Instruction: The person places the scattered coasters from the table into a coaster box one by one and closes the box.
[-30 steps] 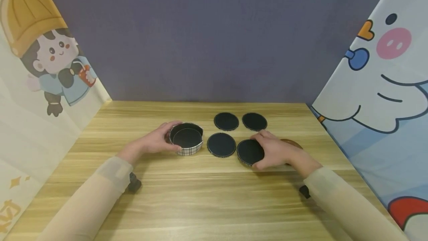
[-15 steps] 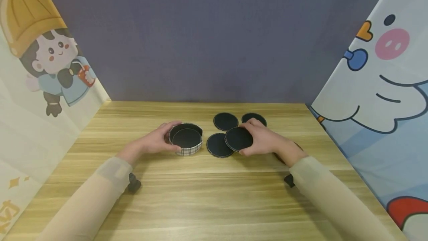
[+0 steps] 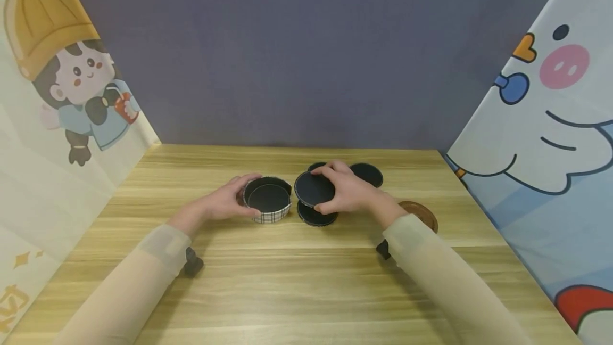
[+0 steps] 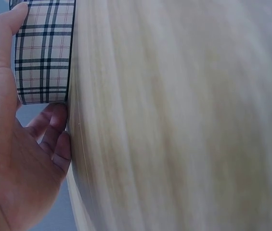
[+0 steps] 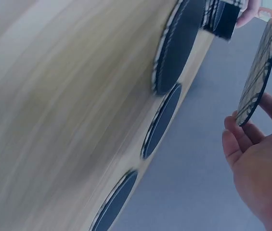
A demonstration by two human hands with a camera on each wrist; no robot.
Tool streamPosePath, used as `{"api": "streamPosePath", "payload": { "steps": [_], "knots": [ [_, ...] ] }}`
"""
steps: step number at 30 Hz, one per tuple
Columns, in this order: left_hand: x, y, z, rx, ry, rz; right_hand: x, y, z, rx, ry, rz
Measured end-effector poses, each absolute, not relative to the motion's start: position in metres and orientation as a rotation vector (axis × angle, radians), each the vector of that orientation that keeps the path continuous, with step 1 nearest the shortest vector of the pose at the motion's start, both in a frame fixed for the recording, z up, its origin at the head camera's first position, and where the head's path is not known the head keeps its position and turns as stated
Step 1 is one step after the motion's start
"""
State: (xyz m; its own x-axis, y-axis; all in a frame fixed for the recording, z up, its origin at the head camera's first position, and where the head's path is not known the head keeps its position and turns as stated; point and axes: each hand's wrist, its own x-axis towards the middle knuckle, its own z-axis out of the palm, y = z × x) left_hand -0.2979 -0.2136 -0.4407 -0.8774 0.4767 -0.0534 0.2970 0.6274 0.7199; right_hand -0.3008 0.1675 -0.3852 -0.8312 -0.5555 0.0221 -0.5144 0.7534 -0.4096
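Note:
My left hand [image 3: 227, 199] grips the side of a round coaster holder [image 3: 270, 216], black inside with plaid walls and a gap in its right side. Thumb and fingers of that hand curl round the plaid wall in the left wrist view. To its right, my right hand [image 3: 349, 194] pinches a round coaster [image 3: 312, 189] by its edge, black on top. The coaster's plaid underside [image 5: 258, 77] shows in the right wrist view, raised off the table. Below it lies another black coaster [image 3: 317, 219]. Two more coasters lie behind, one partly hidden [image 3: 316, 165], the other at the right [image 3: 367, 174].
A brown round disc [image 3: 421, 213] lies on the wooden table [image 3: 287, 292], partly behind my right forearm. A dark grey panel [image 3: 306, 57] rises at the table's far edge. Printed cartoon panels flank both sides.
My right hand has lifted the coaster off the table and carried it left, over another coaster and near the holder. The brown disc shows more. My left hand stays on the holder.

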Motion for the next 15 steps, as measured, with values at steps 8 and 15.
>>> {"api": "streamPosePath", "payload": {
  "steps": [8, 15],
  "knots": [
    [-0.299, -0.212, -0.441, 0.642, 2.625, 1.084, -0.309, 0.135, -0.388, -0.95, 2.837, -0.661],
    [-0.3, -0.214, -0.442, 0.643, 2.615, 1.085, -0.314, 0.111, -0.391, -1.015, 2.822, -0.666]
  ]
}}
